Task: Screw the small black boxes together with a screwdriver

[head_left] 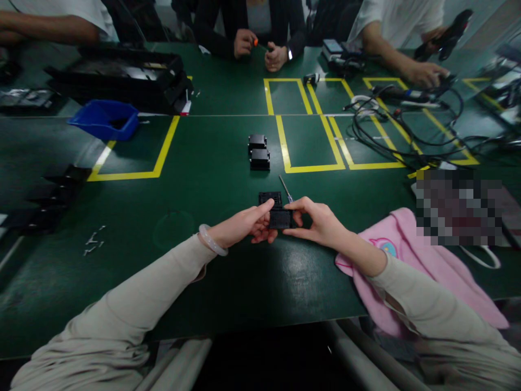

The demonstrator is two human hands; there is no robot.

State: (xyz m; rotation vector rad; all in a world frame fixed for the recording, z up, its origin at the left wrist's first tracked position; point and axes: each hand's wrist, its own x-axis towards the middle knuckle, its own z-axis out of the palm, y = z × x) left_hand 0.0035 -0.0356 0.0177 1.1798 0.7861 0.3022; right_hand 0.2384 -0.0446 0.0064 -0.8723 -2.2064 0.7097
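Note:
My left hand [248, 224] and my right hand [319, 222] meet over the green table [211, 179] and pinch a small black plastic part [280, 218] from both sides. My left forefinger lies along its top edge. A second black part [270, 199] with a grid face lies just behind it on the table. A thin screwdriver [285, 189] rests beside that part, by my right fingers. Two more black blocks [259, 152] sit farther back, one behind the other.
A blue bin [104, 119] and stacked black trays [122, 76] stand at the back left. Small screws [93, 241] lie at the left, a pink cloth [411, 260] at the right, tangled cables [391, 125] at the back right. Other people's hands work across the table.

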